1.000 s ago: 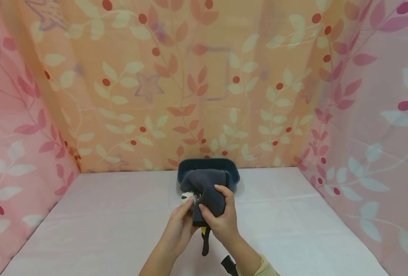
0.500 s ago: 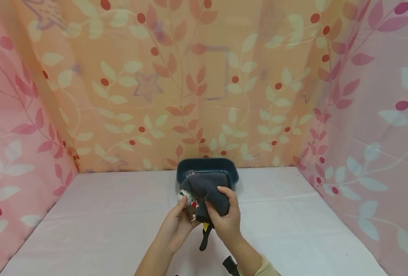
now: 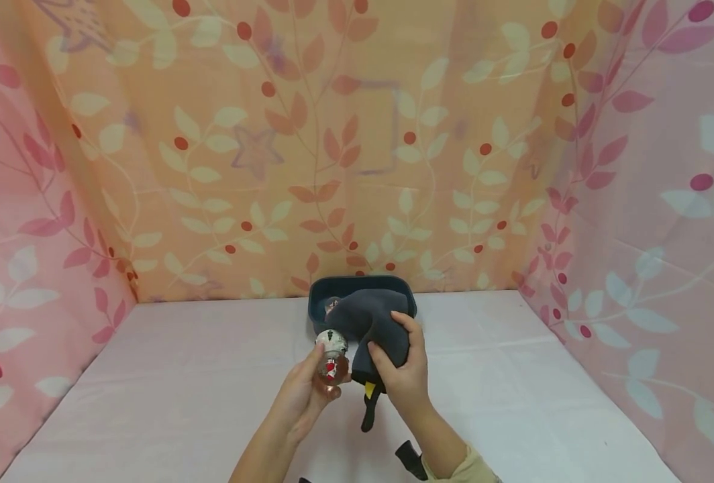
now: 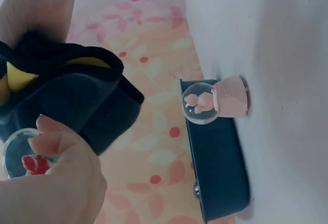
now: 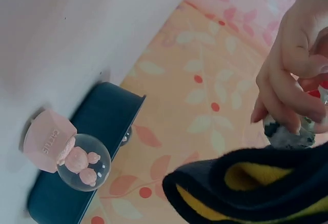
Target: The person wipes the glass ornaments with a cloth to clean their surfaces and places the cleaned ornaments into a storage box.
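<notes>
Bin (image 4: 218, 165) at the back of the tabletop (image 3: 514, 402), curtain (image 3: 357, 134) behind it, inner globe (image 3: 331, 306) inside toward the person's left end. Standing globe (image 4: 231, 98) on the tabletop just before the bin. Nearer the person, held globe (image 3: 333, 362) in left hand (image 3: 305, 396), just left of the pouch (image 3: 372, 320) in right hand (image 3: 410, 379).

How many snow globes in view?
3: a white-based globe in the left hand, a pink globe on the table in front of the tray, and apparently a third globe, partly hidden, inside it. More may be hidden.
</notes>
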Demonstrator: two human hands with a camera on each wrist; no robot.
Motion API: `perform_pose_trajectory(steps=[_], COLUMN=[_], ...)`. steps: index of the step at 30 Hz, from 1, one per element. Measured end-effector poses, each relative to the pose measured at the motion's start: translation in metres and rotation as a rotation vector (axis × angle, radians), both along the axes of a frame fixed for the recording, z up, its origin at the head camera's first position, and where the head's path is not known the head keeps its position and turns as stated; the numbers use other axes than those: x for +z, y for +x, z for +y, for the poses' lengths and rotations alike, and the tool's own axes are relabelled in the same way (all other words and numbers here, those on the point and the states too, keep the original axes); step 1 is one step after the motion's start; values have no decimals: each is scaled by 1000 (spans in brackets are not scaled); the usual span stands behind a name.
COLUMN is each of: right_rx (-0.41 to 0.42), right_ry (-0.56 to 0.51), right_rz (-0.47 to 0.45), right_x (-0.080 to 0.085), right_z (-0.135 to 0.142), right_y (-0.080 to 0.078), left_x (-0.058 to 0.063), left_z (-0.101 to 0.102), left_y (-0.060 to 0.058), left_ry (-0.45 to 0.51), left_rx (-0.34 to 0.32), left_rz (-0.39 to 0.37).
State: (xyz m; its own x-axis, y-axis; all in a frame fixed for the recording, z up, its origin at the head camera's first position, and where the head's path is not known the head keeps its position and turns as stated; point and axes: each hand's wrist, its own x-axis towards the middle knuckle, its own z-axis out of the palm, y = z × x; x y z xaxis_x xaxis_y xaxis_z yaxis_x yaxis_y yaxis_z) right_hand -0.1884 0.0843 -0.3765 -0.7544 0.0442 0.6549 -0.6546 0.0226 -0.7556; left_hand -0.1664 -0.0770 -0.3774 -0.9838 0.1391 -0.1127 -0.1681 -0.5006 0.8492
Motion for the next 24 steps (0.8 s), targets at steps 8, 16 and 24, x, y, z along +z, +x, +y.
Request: perform_pose_trajectory(steps=[8, 16, 24], right_rx=[274, 205, 138], right_ry=[196, 234, 157], right_rz=[-204, -155, -154], right_x=[-1, 1, 0], right_z=[-5, -8, -9], right_y=[0, 1, 3], left_x=[3, 9, 9], left_z=[3, 3, 2], left_y=[6, 9, 10], left_ry=[-165, -289, -299], left_rx=[-47, -85, -112], left_rz=[7, 9, 24])
